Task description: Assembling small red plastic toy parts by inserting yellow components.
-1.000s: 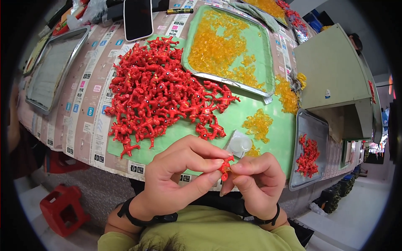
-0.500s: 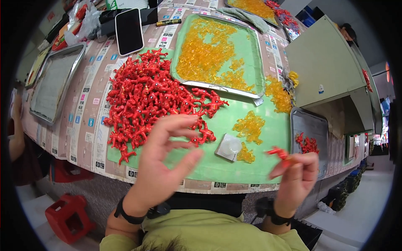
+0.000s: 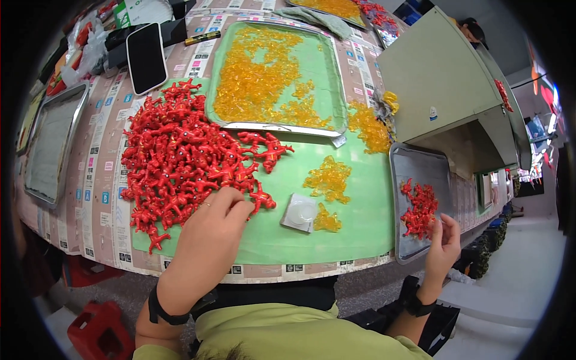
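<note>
A big heap of small red plastic figures (image 3: 180, 150) covers the left of the green mat (image 3: 360, 204). My left hand (image 3: 219, 225) reaches into the heap's near right edge with its fingers bent together; the fingertips are partly hidden, and a single red figure (image 3: 262, 199) lies right beside them. At the right, my right hand (image 3: 443, 240) is over the near edge of a grey tray (image 3: 420, 157), thumb and forefinger slightly apart and nothing visible between them. A smaller pile of red figures (image 3: 420, 207) lies in that tray, next to the fingertips.
A small white square block with a round top (image 3: 300, 213) sits mid-mat beside clumps of clear yellow pieces (image 3: 328, 179). Behind is a green-lined tray (image 3: 276, 127) of yellow pieces. A phone (image 3: 147, 60), an empty metal tray (image 3: 57, 150) and a grey-green cabinet (image 3: 441, 78) stand around.
My right hand has carried a red figure rightward to the grey tray and no longer visibly holds it. My left hand has lowered to the heap, its fingers closing. The view has shifted right.
</note>
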{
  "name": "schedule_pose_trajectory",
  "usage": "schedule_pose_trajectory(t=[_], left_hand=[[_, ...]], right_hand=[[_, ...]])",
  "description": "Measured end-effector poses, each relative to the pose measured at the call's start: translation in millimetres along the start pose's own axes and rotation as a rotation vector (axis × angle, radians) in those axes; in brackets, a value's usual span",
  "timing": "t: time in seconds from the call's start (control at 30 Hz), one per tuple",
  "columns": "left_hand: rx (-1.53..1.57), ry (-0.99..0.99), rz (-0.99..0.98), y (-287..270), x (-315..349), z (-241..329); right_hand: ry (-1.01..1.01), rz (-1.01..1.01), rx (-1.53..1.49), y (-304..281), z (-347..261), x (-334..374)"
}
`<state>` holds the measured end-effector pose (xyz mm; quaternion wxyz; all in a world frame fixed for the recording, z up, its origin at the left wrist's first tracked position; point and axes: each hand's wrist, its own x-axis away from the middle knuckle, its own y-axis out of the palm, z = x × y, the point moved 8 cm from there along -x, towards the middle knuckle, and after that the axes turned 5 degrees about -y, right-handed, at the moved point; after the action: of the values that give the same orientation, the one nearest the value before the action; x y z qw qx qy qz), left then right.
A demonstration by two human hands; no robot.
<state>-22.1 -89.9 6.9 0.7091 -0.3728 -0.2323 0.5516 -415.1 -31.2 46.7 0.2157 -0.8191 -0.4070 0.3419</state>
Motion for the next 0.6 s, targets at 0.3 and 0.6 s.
schedule_pose_trajectory(t=[0.3, 0.6], left_hand=[[0.286, -0.163, 0.127, -25, 16, -10], [1.299, -0.23, 0.168, -29, 39, -39]], right_hand=[[-0.394, -0.58, 0.012, 136, -111, 23], [-0.368, -0.699, 0.082, 155, -106, 25]])
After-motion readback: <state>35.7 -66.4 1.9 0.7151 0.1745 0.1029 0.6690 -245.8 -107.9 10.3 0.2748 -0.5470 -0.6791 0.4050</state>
